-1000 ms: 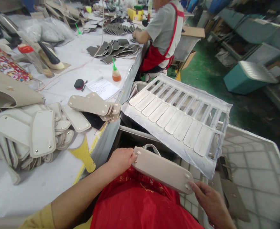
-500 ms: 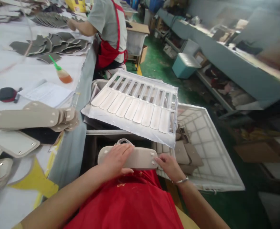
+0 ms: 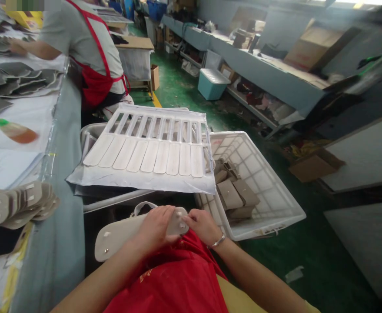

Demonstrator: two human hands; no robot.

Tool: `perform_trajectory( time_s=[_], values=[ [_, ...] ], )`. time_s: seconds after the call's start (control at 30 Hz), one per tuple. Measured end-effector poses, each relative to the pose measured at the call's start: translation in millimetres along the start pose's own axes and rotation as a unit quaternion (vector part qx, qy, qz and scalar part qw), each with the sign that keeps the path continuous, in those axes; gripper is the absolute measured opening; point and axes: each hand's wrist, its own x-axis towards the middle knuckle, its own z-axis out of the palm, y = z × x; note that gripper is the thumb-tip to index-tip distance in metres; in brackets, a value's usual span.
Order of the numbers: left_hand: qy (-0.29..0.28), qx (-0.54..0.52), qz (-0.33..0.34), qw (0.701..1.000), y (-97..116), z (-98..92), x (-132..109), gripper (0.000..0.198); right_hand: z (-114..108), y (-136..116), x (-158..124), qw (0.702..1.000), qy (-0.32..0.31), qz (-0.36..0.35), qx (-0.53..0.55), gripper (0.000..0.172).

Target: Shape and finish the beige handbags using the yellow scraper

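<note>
A long beige panel with rounded ends (image 3: 119,232) lies across my lap, tilted with its right end higher. Small metal studs and whitish tabs show near its ends. My left hand (image 3: 156,226) is closed over the panel right of its middle, thumb along the lower edge. At the right end, my right hand (image 3: 201,225) pinches close to a small tab; the fingertips partly hide what is between them. A pale strap loop (image 3: 143,206) with a metal ring rises behind the panel.
In front sits a white slotted sheet with pale strips (image 3: 138,180) on a bin. To its right, a white crate (image 3: 262,195) contains taupe pieces. Beige panels (image 3: 31,200) are stacked on the left table (image 3: 67,174). A co-worker in a red apron (image 3: 96,82) works beyond.
The view has swung right, so the table and co-worker sit further left. The panel has tilted, its left end lower. My left hand is now nearer the right end, close beside my right hand.
</note>
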Motion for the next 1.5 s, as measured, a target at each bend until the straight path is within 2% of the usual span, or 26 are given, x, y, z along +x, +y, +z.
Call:
perform_trajectory(
  time_s=[0.17,0.3,0.47,0.73,1.03,1.23,1.3,1.43,1.5],
  values=[
    [-0.021,0.02,-0.015,0.999,6.8,-1.2,3.6,0.063,-0.2,1.5,-1.8,0.999,0.004,-0.004,-0.034,0.027],
    [-0.05,0.051,-0.021,0.997,13.5,6.6,12.8,0.071,-4.1,1.5,-0.7,0.998,-0.007,-0.001,-0.066,0.027],
    [-0.041,0.07,-0.009,0.997,17.4,19.6,20.0,0.07,-9.4,2.9,2.1,0.996,-0.037,-0.004,-0.081,0.027],
    [-0.044,0.078,0.004,0.996,22.2,17.4,19.9,0.061,-9.3,4.9,-3.1,0.997,-0.034,-0.007,-0.07,0.026],
    [-0.014,0.055,0.008,0.998,18.3,22.2,17.4,0.063,-4.1,4.3,-6.2,0.993,-0.014,-0.011,-0.12,0.026],
    [0.057,0.066,0.019,0.996,11.2,31.9,14.4,0.074,-3.7,6.2,-4.1,0.996,-0.008,-0.012,-0.088,0.025],
    [0.059,0.07,0.015,0.996,12.3,30.4,15.9,0.068,-4.0,7.4,-2.6,0.997,-0.009,-0.013,-0.078,0.024],
    [0.014,0.056,-0.017,0.998,19.3,20.7,21.9,0.044,-4.7,8.6,-0.8,0.998,-0.013,-0.005,-0.062,0.025],
    [0.001,0.055,-0.026,0.998,22.6,16.7,24.4,0.038,-5.7,8.4,-0.7,0.998,-0.018,0.0,-0.054,0.025]
  ],
)
